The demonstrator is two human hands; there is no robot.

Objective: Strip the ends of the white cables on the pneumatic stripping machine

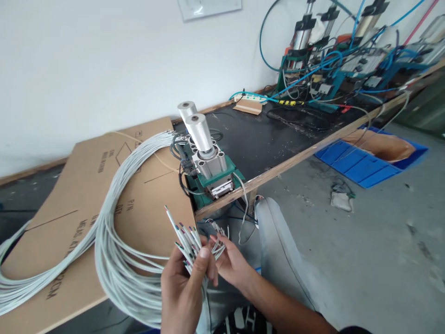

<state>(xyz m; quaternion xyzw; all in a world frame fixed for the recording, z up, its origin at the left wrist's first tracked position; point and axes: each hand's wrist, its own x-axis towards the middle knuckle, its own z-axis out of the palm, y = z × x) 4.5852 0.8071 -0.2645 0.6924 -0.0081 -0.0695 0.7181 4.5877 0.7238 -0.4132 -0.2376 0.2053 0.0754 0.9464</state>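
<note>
My left hand (pixel 186 283) is closed around a bundle of thin white cables (pixel 187 239), its thumb lying across them. Coloured wire tips show at the cut ends, and one cable sticks out farther than the others. Close beside it, my right hand (pixel 232 262) has its fingers bent around a few white cables (pixel 219 246); part of that grip is hidden. A large coil of the same cable (pixel 107 232) spreads over the cardboard sheet (pixel 149 195) to the left. Just beyond my hands stands a small green-based pneumatic press (pixel 212 162) with two silver knurled cylinders.
The black workbench (pixel 250 148) has a wooden front edge (pixel 288 164). Other pneumatic machines (pixel 306 60) with blue hoses stand at the far right, near a power strip (pixel 252 98). A blue bin (pixel 371 157) sits on the floor (pixel 375 241). My knee (pixel 274 232) is below the bench edge.
</note>
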